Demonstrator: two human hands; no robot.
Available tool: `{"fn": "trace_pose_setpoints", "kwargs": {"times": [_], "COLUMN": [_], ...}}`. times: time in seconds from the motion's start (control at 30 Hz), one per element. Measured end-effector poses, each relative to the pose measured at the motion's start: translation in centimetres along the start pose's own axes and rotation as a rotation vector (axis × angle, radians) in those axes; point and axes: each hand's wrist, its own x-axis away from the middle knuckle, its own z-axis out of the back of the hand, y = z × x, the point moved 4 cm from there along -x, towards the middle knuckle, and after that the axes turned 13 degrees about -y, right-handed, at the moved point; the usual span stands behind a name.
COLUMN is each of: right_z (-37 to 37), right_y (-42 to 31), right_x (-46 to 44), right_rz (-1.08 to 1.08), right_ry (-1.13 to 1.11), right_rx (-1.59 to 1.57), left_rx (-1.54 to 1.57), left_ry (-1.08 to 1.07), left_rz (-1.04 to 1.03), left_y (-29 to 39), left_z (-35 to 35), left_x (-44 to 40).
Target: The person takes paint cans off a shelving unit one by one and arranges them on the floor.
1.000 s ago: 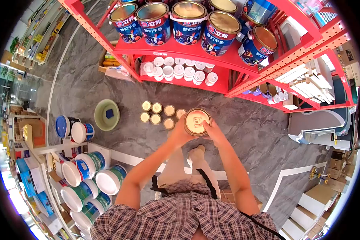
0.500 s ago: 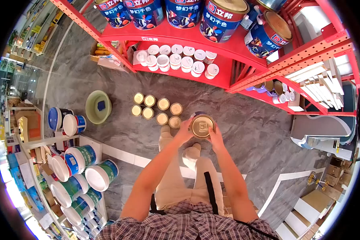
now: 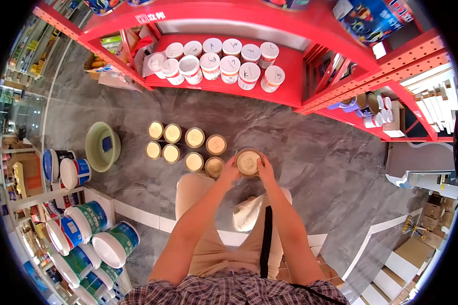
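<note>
The person wears a checked shirt (image 3: 229,291) in muted purple-brown and dark tones, its short sleeves (image 3: 155,291) leaving the forearms bare, and plain beige trousers (image 3: 218,258). A flat black strap (image 3: 266,241) overlies the right trouser leg; a thin black cord (image 3: 314,290) crosses the shirt's right side.

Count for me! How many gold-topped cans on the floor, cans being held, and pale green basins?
Cans on the floor: 8
Held can: 1
Pale green basin: 1
Total: 10
</note>
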Motion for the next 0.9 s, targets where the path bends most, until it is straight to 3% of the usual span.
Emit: {"fn": "trace_pose_setpoints", "kwargs": {"times": [0.1,0.17,0.3,0.37,0.6,0.7,0.8,0.9], "right_z": [-0.3,-0.7,-1.4,-1.5,-2.7,-2.9,-3.1,-3.5], "right_y": [6.3,8.2,10.7,11.7,10.5,11.2,10.6,10.2], "right_x": [-6.4,-9.7,-14.3,-15.8,-17.2,-17.9,-17.4,-17.1], "right_rz": [0.014,0.069,-0.025,-0.068,-0.159,-0.144,-0.262,-0.27], "right_ry": [0.085,0.08,0.049,-0.021,-0.032,-0.029,-0.035,0.078], "right_rx": [0.133,0.259,0.097,0.116,0.057,0.001,-0.063,-0.06], "left_rx": [0.13,-0.02,-0.038,-0.043,0.067,0.07,0.09,-0.105], "left_ry": [0.046,0.208,0.27,0.431,0.484,0.38,0.52,0.375], "left_rz": [-0.038,0.082,0.045,0.074,0.072,0.007,-0.109,-0.111], "left_y": [-2.6,-6.3,-9.5,-10.4,-13.2,-15.8,-14.0,-14.4], "left_z": [3.4,8.0,11.7,12.1,13.6,16.3,15.2,15.9], "left_x": [-5.4,-11.4,-17.9,-18.6,-20.8,-24.0,-22.3,-23.5]}}
